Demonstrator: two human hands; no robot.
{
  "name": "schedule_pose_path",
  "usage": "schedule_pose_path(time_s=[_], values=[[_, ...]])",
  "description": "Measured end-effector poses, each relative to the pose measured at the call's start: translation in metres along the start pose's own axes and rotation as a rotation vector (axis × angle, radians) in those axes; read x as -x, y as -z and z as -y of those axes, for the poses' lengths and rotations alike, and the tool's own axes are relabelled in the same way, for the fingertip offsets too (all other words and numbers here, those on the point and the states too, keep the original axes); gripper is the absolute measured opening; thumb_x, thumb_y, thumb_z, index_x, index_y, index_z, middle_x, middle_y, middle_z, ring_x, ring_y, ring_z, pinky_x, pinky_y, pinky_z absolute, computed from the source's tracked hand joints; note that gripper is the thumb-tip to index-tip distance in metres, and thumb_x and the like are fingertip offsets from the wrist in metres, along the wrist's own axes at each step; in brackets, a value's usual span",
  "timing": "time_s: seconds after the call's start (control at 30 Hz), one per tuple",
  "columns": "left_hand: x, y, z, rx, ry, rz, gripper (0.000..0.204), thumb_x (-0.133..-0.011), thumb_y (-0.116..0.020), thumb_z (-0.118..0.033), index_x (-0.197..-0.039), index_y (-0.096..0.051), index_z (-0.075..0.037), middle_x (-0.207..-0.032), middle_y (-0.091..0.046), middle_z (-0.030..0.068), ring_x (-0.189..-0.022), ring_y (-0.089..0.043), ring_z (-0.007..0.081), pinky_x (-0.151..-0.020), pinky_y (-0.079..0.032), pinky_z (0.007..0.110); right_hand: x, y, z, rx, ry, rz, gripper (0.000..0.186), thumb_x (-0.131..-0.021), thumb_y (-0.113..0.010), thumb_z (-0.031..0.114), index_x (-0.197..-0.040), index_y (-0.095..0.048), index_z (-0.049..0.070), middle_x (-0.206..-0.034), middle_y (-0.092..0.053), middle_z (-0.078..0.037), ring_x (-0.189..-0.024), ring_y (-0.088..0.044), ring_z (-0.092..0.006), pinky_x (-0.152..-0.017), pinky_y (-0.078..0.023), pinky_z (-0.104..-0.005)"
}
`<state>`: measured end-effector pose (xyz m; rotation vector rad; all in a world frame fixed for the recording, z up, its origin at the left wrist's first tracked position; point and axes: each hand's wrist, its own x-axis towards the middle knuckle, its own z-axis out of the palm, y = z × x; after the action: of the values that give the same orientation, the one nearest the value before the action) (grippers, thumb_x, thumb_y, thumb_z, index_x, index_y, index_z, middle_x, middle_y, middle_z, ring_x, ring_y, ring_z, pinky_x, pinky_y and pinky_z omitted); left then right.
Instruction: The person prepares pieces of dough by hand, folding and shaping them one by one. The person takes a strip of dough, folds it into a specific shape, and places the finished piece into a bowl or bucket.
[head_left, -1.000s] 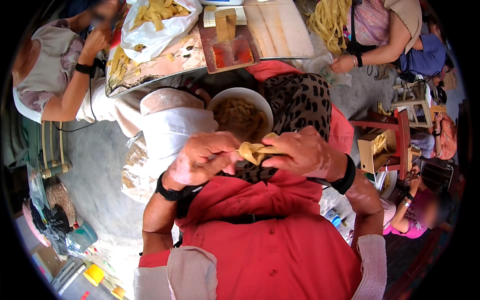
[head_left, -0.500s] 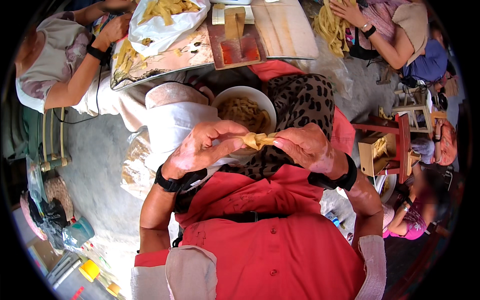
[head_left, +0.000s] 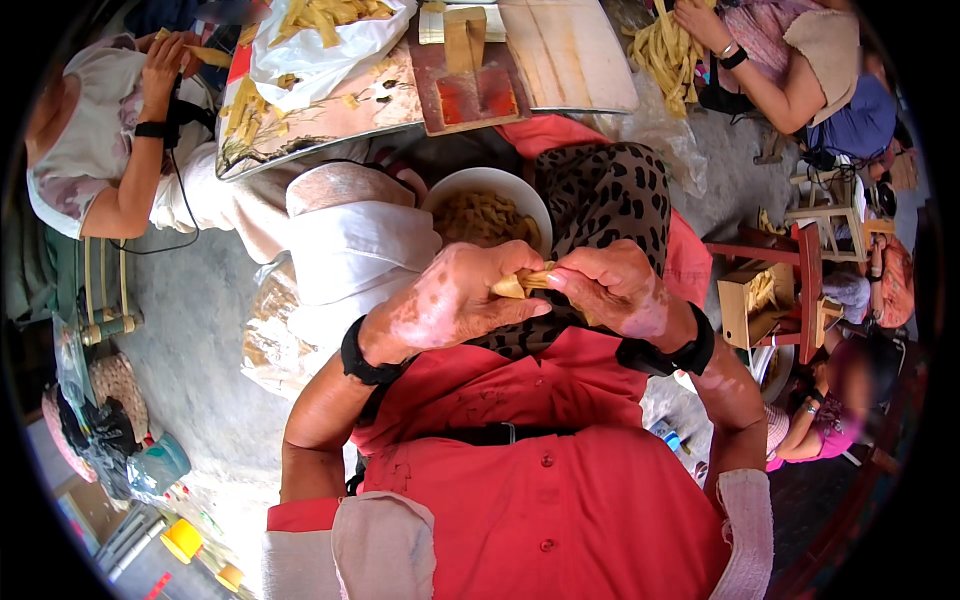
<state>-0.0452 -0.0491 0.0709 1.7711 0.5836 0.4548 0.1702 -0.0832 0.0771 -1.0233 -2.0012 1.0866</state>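
The folded yellow strip [head_left: 512,287] is in the middle of the frame, just below the white bowl [head_left: 490,177] of yellow pieces [head_left: 482,218]. The right hand [head_left: 622,292] pinches one end with its thumb and finger. The left hand [head_left: 448,297] curls around the other end; I can't tell how tight it is. The strip looks very light and soft, and easy to bend. A hard tug might tear it. I can't tell if it is slippery. Good places to pinch are its two ends, gently, close to the fold.
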Motion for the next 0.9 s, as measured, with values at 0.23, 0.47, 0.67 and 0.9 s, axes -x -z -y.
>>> schedule_pose_path(time_s=[0.23,0.47,0.67,0.9], values=[[0.023,-0.004,-0.003,0.073,-0.065,-0.194,0.011,-0.085,-0.064,-0.007,-0.089,-0.058,-0.001,-0.064,-0.055,0.0094,-0.053,-0.055,0.0214,-0.048,-0.04,0.03,0.007,0.014,0.011,0.079,0.069,0.087,0.007,-0.086,-0.063,0.008,-0.083,-0.06,0.003,-0.058,-0.053,-0.012,-0.048,-0.056,-0.0283,-0.042,-0.04,-0.0338],[0.047,0.011,-0.004,0.217,0.121,-0.166,0.009,-0.087,-0.063,-0.011,-0.089,-0.06,-0.002,-0.062,-0.052,0.0029,-0.053,-0.047,0.0128,-0.05,-0.037,0.026,0.006,0.002,0.008,0.02,0.136,0.038,0.006,-0.084,-0.064,0.005,-0.083,-0.059,0.002,-0.059,-0.054,-0.012,-0.049,-0.056,-0.0284,-0.042,-0.039,-0.0346],[0.041,0.008,-0.002,0.064,0.073,-0.189,0.011,-0.086,-0.064,-0.01,-0.088,-0.059,0.0,-0.068,-0.055,0.0043,-0.055,-0.051,0.0155,-0.05,-0.039,0.028,0.002,0.003,0.004,-0.042,0.068,0.066,0.006,-0.085,-0.063,0.005,-0.083,-0.058,0.001,-0.058,-0.052,-0.013,-0.047,-0.054,-0.0283,-0.042,-0.038,-0.0353],[0.036,0.023,-0.012,-0.043,0.087,-0.194,0.013,-0.091,-0.056,-0.012,-0.089,-0.06,0.001,-0.067,-0.056,0.0077,-0.055,-0.053,0.017,-0.05,-0.04,0.03,0.001,0.002,0.0,-0.003,0.114,0.039,0.008,-0.086,-0.062,0.008,-0.083,-0.058,0.001,-0.06,-0.054,-0.011,-0.049,-0.056,-0.0285,-0.042,-0.04,-0.0353]])
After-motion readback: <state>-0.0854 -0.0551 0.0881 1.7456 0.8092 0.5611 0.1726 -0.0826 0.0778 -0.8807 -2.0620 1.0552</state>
